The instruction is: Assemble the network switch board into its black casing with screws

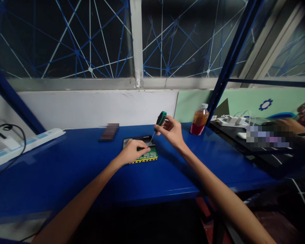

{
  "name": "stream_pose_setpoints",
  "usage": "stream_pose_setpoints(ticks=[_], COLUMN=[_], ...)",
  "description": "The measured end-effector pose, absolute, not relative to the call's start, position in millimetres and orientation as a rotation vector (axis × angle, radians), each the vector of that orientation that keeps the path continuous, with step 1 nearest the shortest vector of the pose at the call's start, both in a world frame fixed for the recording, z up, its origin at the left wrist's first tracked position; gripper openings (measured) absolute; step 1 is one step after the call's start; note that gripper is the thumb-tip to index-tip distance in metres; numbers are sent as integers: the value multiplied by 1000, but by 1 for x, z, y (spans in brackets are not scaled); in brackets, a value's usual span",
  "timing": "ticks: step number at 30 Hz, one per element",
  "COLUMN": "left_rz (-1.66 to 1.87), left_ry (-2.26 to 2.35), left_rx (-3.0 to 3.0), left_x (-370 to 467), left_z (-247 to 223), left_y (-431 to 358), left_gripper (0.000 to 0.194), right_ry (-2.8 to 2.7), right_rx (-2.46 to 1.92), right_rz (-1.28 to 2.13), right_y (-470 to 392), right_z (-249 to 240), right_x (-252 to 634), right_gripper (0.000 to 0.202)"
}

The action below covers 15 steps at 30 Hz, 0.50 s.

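My right hand (170, 130) grips the green and black handle of a screwdriver (160, 120), its thin shaft slanting down and left. The shaft's lower end is at the fingertips of my left hand (133, 151), where the tip is hidden. My left hand rests over a green circuit board (151, 153) with a yellow row along its front edge, and its fingers are pressed together near the shaft. Behind the board is a black casing (142, 138). Whether the left fingers pinch the shaft or a small part is too small to tell.
On the blue table (96, 183) lie a dark phone-like object (109, 133), a white power strip (27, 145) with a black cable at left, and a drink bottle (199, 119) at back right. Another person's hand (286, 128) is over the dark table at right.
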<state>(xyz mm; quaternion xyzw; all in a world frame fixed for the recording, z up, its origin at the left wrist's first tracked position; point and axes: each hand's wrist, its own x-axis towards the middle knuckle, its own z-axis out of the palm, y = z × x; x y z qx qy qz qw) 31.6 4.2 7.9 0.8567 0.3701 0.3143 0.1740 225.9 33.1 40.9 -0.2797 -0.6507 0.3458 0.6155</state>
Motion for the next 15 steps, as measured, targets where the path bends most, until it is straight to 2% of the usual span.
stream_pose_setpoints(ticks=[15], left_rz=[914], left_ry=[1056], left_rx=[2396], left_x=[32], left_z=[10], left_y=[3], left_gripper=[24], right_ry=[-1515], right_rx=[-707], right_rz=[770], right_y=[29], right_z=[44], right_x=[227], right_gripper=[35])
